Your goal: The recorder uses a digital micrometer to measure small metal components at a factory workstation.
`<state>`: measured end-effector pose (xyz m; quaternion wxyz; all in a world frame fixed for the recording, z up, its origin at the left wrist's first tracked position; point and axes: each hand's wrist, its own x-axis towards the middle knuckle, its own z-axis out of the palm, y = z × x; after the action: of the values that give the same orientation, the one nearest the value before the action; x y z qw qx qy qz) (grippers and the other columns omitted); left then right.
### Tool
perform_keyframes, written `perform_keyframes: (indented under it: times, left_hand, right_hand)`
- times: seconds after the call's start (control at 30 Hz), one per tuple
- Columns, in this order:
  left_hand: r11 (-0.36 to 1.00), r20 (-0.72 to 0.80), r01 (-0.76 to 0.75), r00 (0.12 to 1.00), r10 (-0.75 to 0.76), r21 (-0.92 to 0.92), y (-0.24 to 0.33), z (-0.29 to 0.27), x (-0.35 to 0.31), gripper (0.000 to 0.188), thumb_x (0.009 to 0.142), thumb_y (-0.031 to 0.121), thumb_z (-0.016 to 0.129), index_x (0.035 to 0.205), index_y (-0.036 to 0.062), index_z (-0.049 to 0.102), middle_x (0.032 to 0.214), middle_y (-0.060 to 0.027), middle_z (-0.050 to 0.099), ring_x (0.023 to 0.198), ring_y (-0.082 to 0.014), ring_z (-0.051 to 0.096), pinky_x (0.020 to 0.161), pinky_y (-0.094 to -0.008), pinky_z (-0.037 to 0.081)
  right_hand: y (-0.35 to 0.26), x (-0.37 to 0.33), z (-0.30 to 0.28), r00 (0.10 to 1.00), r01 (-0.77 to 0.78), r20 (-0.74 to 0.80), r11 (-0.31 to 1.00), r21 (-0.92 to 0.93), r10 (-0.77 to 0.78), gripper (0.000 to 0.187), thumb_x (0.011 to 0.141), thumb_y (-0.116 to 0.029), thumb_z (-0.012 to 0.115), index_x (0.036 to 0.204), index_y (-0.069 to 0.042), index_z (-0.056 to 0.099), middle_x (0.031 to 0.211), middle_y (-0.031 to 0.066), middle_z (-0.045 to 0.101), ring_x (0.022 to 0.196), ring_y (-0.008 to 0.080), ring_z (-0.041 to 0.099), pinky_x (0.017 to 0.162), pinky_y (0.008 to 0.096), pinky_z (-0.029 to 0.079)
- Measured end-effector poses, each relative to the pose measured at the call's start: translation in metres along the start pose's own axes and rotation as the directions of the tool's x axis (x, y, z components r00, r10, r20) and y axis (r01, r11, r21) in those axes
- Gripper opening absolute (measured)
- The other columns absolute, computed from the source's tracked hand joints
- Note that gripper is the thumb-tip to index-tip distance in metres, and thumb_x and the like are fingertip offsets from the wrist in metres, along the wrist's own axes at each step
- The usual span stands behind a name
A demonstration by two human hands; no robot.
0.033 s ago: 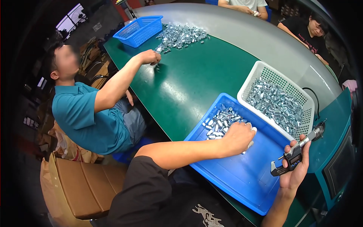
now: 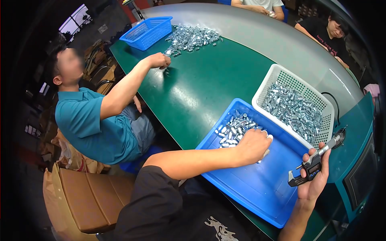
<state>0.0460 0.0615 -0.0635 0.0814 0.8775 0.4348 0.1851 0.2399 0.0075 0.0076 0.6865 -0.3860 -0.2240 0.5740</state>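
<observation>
A co-worker in a teal shirt [image 2: 90, 126] sits at far left, one arm extended over the green table [image 2: 201, 90]. The blue basket [image 2: 150, 35] stands behind the co-worker's hand [image 2: 160, 61], which is at the near edge of a heap of metal pieces [image 2: 195, 38]. The loose metal parts [image 2: 228, 135] lie at the far-left end of the blue tray [image 2: 257, 190]. The wearer's left forearm crosses the tray's near rim; the left hand [image 2: 253, 148] is palm down beside these parts, fingers curled under. Its fingertips are hidden, so its grip cannot be told. The white basket [image 2: 328, 124], filled with similar pieces, adjoins the tray. The right hand [image 2: 315, 186] is raised at the tray's right end, palm turned up, fingers closed around a micrometer [image 2: 311, 168] held at a tilt. Relative to the earlier frame, both hands, the micrometer and the parts keep their positions.
</observation>
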Motion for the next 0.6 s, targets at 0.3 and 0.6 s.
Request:
perform_keyframes:
  times: [0.3,0.6]
  left_hand:
    - [0.998,0.029,0.064,0.998,-0.064,-0.019,-0.005,0.005,0.014,0.019,0.073,0.015,0.066,0.083,0.0007,0.058,0.082,-0.0164,0.06,0.081,-0.0328,0.062,0.069,-0.0431,0.05]
    - [0.994,0.088,0.058,0.995,-0.049,-0.098,-0.005,-0.012,0.006,0.014,0.073,0.014,0.071,0.08,0.0033,0.065,0.082,-0.0127,0.061,0.076,-0.0276,0.062,0.068,-0.0388,0.05]
  right_hand:
    - [-0.012,-0.006,-0.001,0.998,-0.047,-0.036,0.997,0.056,0.049,0.034,0.098,-0.036,0.043,0.117,-0.008,0.047,0.083,0.0087,0.06,0.068,0.0146,0.06,0.034,0.0203,0.043]
    - [-0.011,-0.01,-0.001,0.996,-0.084,-0.009,0.996,0.043,0.084,0.036,0.099,-0.037,0.039,0.115,-0.006,0.047,0.083,0.0112,0.061,0.068,0.017,0.062,0.038,0.022,0.042]
